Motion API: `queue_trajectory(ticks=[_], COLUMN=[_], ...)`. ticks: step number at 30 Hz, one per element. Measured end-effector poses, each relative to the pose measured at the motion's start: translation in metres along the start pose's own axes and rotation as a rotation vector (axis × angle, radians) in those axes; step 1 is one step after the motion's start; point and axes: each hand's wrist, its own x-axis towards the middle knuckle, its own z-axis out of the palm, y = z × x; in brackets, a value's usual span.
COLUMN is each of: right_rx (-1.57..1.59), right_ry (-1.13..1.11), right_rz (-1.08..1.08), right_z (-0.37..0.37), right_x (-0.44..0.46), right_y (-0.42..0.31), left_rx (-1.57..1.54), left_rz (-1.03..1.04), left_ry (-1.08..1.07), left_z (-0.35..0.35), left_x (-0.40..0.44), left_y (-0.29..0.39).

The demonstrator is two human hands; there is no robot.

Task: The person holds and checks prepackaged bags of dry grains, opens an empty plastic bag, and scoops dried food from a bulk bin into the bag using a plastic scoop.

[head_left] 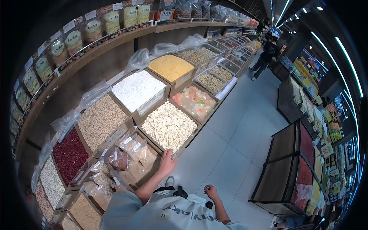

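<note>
My left hand (168,163) is at the near corner of a bin of pale, flat dried slices (168,125). Its fingers are stretched out and touch the bin's edge, with nothing seen in the grasp. Low over the floor, beside my body, hangs my right hand (211,192). Its fingers are curled in and no object shows in them. Just left of my left arm, a bin holds clear labelled bags (138,153) of dry goods. Beyond the slices lies a bin of wrapped pink and green pieces (194,102).
White grains (138,90), yellow grains (171,67), beige grains (101,120) and dark red beans (71,156) fill neighbouring bins. Packaged goods line an upper shelf (115,39). A person in dark clothes (266,55) stands down the tiled aisle (234,126). Another display stand (281,168) borders the right.
</note>
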Motion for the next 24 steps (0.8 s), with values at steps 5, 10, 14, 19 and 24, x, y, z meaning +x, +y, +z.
queue_trajectory(ticks=[5, 10, 14, 19, 24], right_rx=[0.119, 0.266, -0.032, 0.153, 0.206], right_ry=[0.100, 0.061, -0.118, -0.093, -0.061], right_rz=[0.207, 0.530, 0.111, 0.183, 0.367], right_z=[-0.034, -0.049, -0.067, -0.133, -0.255], right_x=[0.065, 0.085, 0.125, 0.196, 0.293], right_y=[0.036, 0.072, 0.177, 0.135, 0.065], left_rx=[0.103, 0.116, 0.083, 0.081, -0.259], left_rz=[0.042, 0.008, 0.041, 0.123, -0.079], left_ry=[0.062, 0.074, 0.161, 0.308, 0.188], left_z=[0.012, 0.026, 0.060, 0.138, 0.210], left_x=[0.057, 0.092, 0.131, 0.210, 0.295], left_y=[0.012, 0.023, 0.021, 0.028, 0.097])
